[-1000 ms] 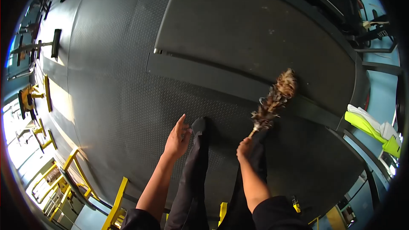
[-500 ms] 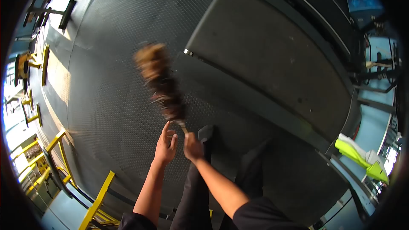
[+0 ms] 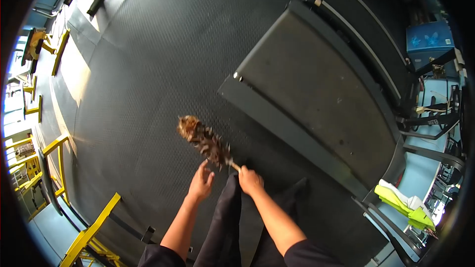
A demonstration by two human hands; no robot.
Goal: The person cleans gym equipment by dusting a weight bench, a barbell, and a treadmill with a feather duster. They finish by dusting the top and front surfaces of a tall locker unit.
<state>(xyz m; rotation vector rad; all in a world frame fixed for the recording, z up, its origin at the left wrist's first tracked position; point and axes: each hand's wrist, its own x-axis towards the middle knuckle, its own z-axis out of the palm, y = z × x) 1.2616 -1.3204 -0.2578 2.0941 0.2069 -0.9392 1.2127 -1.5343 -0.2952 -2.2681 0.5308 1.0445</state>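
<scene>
A brown feather duster (image 3: 210, 147) points up and to the left over the black textured floor (image 3: 143, 84), its tip a lighter tan. Closed around the duster's thin handle is my right hand (image 3: 251, 181). My left hand (image 3: 201, 183) is just below the feathers, to the left of the handle, with its fingers apart and nothing in it. Whether its fingertips touch the feathers I cannot tell.
A treadmill (image 3: 321, 89) fills the right side, with green and white cloths (image 3: 405, 206) on its rail. Yellow-framed equipment (image 3: 94, 227) stands at the lower left, more along the left edge. A blue box (image 3: 429, 37) is at the upper right.
The feather duster has come down nearer to my legs and looks shorter and sharper. Both hands are lower in view, my right hand further right. The view of the room has shifted.
</scene>
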